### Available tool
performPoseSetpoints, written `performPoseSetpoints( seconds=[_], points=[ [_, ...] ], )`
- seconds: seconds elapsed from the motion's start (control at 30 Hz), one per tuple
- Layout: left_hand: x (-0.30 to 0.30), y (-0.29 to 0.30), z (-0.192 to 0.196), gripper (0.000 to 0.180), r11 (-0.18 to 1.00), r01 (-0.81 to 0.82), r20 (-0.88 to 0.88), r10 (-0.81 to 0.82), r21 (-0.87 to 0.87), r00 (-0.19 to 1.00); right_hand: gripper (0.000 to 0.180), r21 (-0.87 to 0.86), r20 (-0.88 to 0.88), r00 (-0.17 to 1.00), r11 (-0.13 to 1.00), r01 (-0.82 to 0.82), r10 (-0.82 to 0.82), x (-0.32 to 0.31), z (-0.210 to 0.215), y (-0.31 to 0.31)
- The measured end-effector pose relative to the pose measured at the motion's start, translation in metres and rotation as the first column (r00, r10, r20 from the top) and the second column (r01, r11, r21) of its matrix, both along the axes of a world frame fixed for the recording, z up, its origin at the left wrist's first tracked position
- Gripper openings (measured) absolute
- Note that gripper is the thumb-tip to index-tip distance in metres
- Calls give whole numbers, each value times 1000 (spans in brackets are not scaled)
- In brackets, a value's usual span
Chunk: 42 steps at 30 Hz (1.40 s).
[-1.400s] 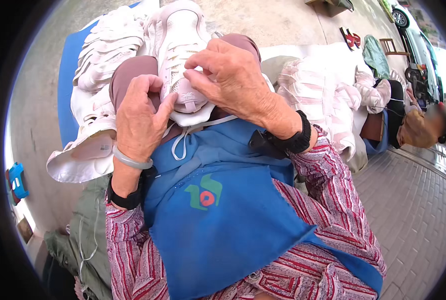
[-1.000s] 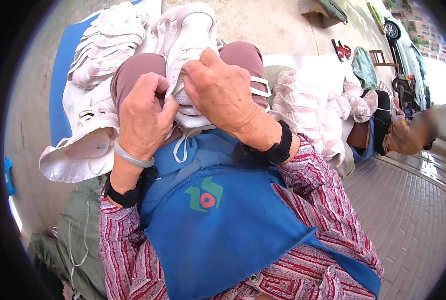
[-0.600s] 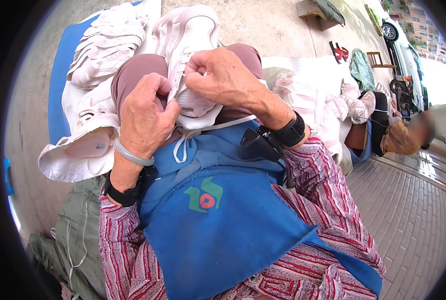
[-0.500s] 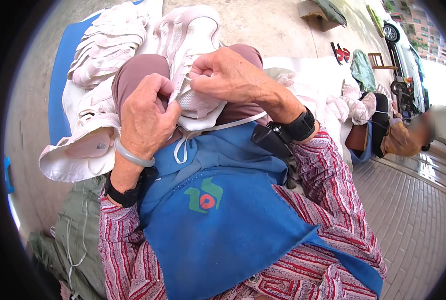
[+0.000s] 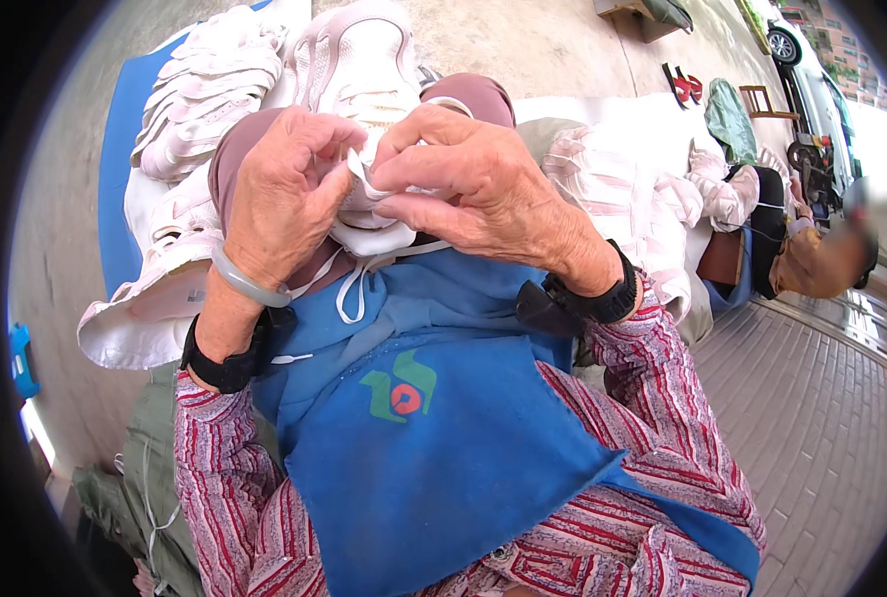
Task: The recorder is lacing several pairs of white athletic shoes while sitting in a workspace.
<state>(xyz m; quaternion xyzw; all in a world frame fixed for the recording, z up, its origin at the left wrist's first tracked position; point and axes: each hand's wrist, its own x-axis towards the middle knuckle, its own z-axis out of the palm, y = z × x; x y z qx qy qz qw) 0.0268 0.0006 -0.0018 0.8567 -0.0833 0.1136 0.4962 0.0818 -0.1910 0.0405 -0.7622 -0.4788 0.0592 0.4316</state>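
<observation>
A white and pale pink shoe upper lies across my knees, its near end under both hands. My left hand is closed in a pinch at the upper's lacing, thumb against the fingers, on a white strip that looks like the shoelace. Right beside it, my right hand pinches the same white lace with thumb and forefinger. Loose lace loops hang below the shoe over my blue apron, and one lace tip rests on the cloth further left. My fingers hide the exact eyelets.
Stacked shoe uppers lie on a blue board at the far left, with another upper nearer. A pile of uppers lies on the right. Beyond sits a person with a brown sleeve. Red and black sandals and a wooden stool stand further back.
My right hand has lowered and turned, its fingers now more spread around the lace. My left hand has shifted slightly up and left. A lace tip now shows on the apron.
</observation>
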Motion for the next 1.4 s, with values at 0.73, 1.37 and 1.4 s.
performPoseSetpoints(
  seconds=[0.73,1.37,1.4],
  points=[
    [23,-9,9,12,986,85,167,-108,143,980,15,98,369,888,962,255,-273,7,-13,-15],
    [14,21,7,17,814,-10,-473,-328,-581,818,31,-170,352,874,895,413,-336,12,-39,-50],
    [14,21,7,17,818,-6,-478,-330,-575,814,30,-226,333,898,900,374,-289,14,-36,-50]
  ],
)
